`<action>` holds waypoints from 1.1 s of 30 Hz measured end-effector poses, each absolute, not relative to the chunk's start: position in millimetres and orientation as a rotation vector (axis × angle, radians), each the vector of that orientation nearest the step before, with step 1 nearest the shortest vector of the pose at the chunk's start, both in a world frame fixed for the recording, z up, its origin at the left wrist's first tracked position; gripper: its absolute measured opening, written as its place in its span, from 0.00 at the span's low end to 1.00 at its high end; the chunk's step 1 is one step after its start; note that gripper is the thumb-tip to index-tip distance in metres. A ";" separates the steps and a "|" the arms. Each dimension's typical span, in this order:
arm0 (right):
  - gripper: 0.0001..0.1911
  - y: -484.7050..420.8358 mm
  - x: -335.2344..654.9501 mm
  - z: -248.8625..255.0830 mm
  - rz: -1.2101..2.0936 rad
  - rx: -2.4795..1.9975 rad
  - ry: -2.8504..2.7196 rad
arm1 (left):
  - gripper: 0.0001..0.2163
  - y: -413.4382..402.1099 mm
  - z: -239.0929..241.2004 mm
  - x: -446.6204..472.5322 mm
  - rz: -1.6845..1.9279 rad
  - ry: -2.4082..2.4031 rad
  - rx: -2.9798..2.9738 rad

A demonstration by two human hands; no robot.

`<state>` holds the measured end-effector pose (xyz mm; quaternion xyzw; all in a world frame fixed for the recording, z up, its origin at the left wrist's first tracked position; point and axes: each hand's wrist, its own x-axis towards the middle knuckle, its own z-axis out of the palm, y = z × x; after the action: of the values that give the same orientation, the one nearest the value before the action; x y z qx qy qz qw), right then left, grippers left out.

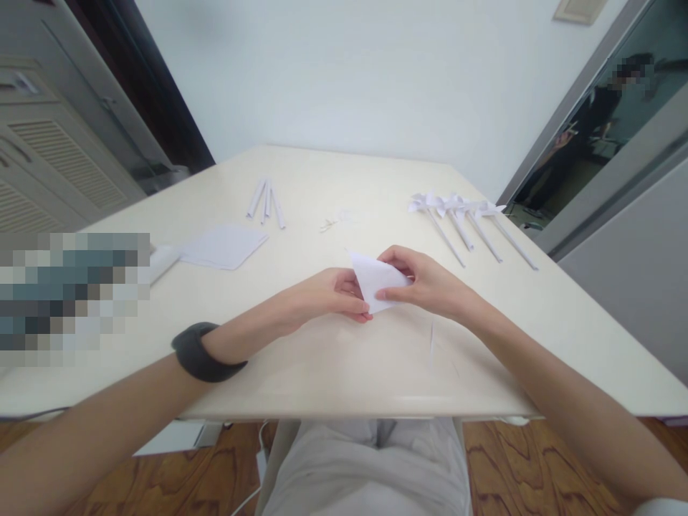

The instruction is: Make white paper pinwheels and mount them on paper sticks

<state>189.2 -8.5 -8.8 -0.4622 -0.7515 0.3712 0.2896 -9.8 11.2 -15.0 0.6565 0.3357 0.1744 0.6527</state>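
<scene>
A folded piece of white paper point(375, 279), roughly triangular, is held between both hands above the near middle of the table. My left hand point(347, 294) pinches its lower left edge with thumb and fingers. From the other side, my right hand point(416, 279) grips it, the thumb lying on the front face and the fingers behind. A black band point(207, 352) circles my left wrist. On the table just below my right hand lies a thin white strip point(432, 340).
Paper pinwheels on sticks point(456, 208) lie at the right. Several rolled paper tubes point(267, 201) and stacked white sheets point(223, 245) lie left on the white table point(333, 390). Small whitish bits point(329, 224) rest mid-table. A person point(596, 115) appears behind at the right.
</scene>
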 end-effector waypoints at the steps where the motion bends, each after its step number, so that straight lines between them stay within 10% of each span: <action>1: 0.13 -8.8 189.1 -8.7 0.988 -1.233 -2.005 | 0.11 11.1 -14.8 -9.8 0.398 0.759 1.487; 33: 0.14 -11.0 187.5 -7.5 0.944 -1.242 -2.030 | 0.19 18.8 -23.2 -9.0 0.408 0.764 1.531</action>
<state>187.5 -11.0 -7.5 -0.4646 -0.7598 0.3532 0.2866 -9.0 18.8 -23.2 0.6706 0.3345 0.1786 0.6376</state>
